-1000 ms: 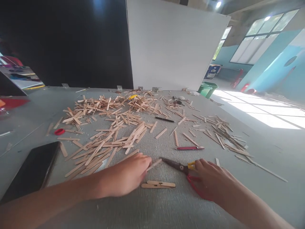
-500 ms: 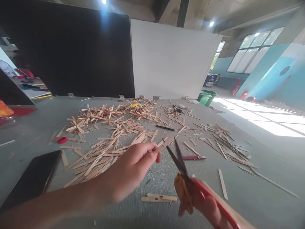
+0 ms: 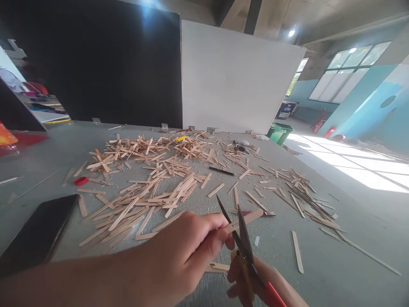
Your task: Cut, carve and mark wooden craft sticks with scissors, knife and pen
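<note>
My left hand point(image 3: 194, 247) pinches one end of a wooden craft stick point(image 3: 251, 219), which points to the right. My right hand point(image 3: 252, 279) is closed round the handles of a pair of scissors point(image 3: 244, 238). The blades are parted and point up and away, with the stick lying across them just beyond my left fingertips. Below my hands another craft stick point(image 3: 220, 267) lies on the table, partly hidden by my left hand. A small pale offcut point(image 3: 257, 241) rests right of the blades. Behind the held stick, a dark red tool point(image 3: 268, 214) is partly covered.
Many loose craft sticks point(image 3: 179, 189) are heaped across the table point(image 3: 332, 264). A black phone-like slab point(image 3: 41, 228), a red tape ring point(image 3: 81, 181) and a black pen point(image 3: 221, 171) lie among them. Black and white panels point(image 3: 236, 76) stand at the back; a green bin point(image 3: 277, 133) is beyond.
My left hand has moved right and nearer, bringing the stick between the scissor blades. The blades have come closer together, and a small offcut now shows on the table.
</note>
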`<move>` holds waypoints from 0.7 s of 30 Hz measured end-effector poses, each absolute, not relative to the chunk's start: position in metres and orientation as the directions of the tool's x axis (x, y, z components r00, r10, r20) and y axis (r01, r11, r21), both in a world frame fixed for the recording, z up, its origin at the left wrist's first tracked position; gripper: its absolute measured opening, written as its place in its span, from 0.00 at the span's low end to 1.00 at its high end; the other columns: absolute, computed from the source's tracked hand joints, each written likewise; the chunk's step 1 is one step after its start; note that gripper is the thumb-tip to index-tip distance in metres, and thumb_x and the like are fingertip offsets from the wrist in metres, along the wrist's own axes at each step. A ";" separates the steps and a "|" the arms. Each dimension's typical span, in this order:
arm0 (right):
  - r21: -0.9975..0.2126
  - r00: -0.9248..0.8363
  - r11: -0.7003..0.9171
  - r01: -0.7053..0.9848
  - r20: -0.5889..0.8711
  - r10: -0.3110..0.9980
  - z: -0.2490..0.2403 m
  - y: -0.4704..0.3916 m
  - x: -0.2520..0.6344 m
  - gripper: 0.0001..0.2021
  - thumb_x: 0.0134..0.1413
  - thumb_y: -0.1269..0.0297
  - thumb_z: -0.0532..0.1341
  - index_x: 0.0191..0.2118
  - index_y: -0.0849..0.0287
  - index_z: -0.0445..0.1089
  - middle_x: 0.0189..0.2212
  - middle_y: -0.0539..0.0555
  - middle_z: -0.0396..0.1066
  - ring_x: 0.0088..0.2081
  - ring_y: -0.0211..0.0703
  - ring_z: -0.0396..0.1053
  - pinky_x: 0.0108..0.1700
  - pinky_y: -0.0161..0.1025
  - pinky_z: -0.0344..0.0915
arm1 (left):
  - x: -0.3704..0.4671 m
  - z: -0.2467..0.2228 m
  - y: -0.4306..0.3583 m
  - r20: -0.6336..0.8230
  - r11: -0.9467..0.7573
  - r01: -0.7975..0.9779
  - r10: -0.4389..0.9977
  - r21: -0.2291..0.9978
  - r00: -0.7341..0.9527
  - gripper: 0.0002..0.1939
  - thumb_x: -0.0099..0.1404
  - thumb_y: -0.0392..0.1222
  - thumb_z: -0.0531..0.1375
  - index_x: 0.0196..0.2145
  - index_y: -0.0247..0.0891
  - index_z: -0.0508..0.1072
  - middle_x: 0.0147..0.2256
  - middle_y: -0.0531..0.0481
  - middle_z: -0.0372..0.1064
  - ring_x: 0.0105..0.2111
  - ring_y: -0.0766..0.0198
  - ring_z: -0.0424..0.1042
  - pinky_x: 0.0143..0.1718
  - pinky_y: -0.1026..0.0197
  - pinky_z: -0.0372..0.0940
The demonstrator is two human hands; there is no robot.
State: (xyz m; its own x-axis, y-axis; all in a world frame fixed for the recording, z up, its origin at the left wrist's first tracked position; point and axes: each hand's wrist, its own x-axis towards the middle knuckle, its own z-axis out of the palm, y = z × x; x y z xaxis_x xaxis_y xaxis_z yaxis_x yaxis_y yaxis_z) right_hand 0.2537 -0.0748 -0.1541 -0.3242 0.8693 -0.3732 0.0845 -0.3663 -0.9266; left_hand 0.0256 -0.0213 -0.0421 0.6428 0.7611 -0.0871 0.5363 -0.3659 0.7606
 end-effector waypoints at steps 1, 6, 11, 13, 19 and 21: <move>-0.926 -0.330 -0.368 0.081 -0.374 0.867 -0.154 -0.075 0.254 0.34 0.65 0.28 0.52 0.37 0.55 0.79 0.28 0.56 0.72 0.33 0.50 0.74 0.37 0.47 0.72 | 0.026 -0.042 -0.022 -0.089 -0.363 0.531 0.758 0.765 0.646 0.22 0.79 0.56 0.48 0.41 0.46 0.78 0.34 0.50 0.76 0.35 0.59 0.73 0.36 0.60 0.66; -0.928 -0.317 -0.370 0.048 -0.365 0.875 -0.160 -0.075 0.247 0.35 0.63 0.25 0.53 0.36 0.55 0.78 0.28 0.55 0.71 0.29 0.47 0.71 0.34 0.44 0.71 | 0.029 -0.040 -0.025 -0.054 -0.381 0.503 0.754 0.776 0.655 0.19 0.78 0.51 0.50 0.37 0.47 0.78 0.34 0.53 0.78 0.34 0.60 0.73 0.39 0.61 0.66; -0.909 -0.275 -0.416 -0.041 -0.390 0.879 -0.172 -0.077 0.241 0.36 0.58 0.24 0.55 0.34 0.56 0.78 0.27 0.55 0.70 0.27 0.43 0.67 0.31 0.42 0.68 | 0.031 -0.039 -0.026 -0.049 -0.372 0.465 0.737 0.803 0.674 0.18 0.78 0.49 0.49 0.38 0.47 0.78 0.31 0.54 0.78 0.32 0.61 0.73 0.36 0.62 0.66; -0.900 -0.283 -0.432 -0.055 -0.401 0.871 -0.174 -0.077 0.241 0.36 0.57 0.23 0.56 0.34 0.57 0.78 0.27 0.54 0.69 0.27 0.43 0.67 0.32 0.42 0.68 | 0.031 -0.040 -0.025 -0.059 -0.361 0.461 0.732 0.811 0.679 0.18 0.77 0.49 0.50 0.38 0.47 0.78 0.31 0.54 0.77 0.30 0.61 0.72 0.34 0.62 0.65; -0.900 -0.310 -0.435 0.008 -0.416 0.855 -0.159 -0.073 0.246 0.31 0.53 0.27 0.65 0.35 0.56 0.75 0.27 0.51 0.66 0.29 0.45 0.68 0.31 0.40 0.66 | 0.032 -0.044 -0.027 -0.059 -0.341 0.464 0.752 0.817 0.657 0.17 0.76 0.50 0.51 0.37 0.47 0.77 0.33 0.53 0.78 0.34 0.60 0.74 0.36 0.62 0.67; -0.926 -0.293 -0.374 0.061 -0.375 0.880 -0.152 -0.073 0.245 0.30 0.56 0.28 0.63 0.36 0.56 0.75 0.29 0.52 0.68 0.30 0.45 0.69 0.33 0.41 0.68 | 0.033 -0.045 -0.027 -0.063 -0.319 0.441 0.748 0.839 0.661 0.17 0.77 0.50 0.51 0.38 0.46 0.78 0.32 0.52 0.78 0.33 0.60 0.74 0.34 0.62 0.67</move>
State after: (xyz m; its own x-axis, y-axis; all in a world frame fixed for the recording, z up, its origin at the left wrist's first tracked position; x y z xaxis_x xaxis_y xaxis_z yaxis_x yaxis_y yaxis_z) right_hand 0.2453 -0.0732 -0.1521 -0.2935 0.8795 -0.3746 0.0613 -0.3737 -0.9255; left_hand 0.0332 -0.0269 -0.0449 0.6607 0.7480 -0.0630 0.4415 -0.3194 0.8385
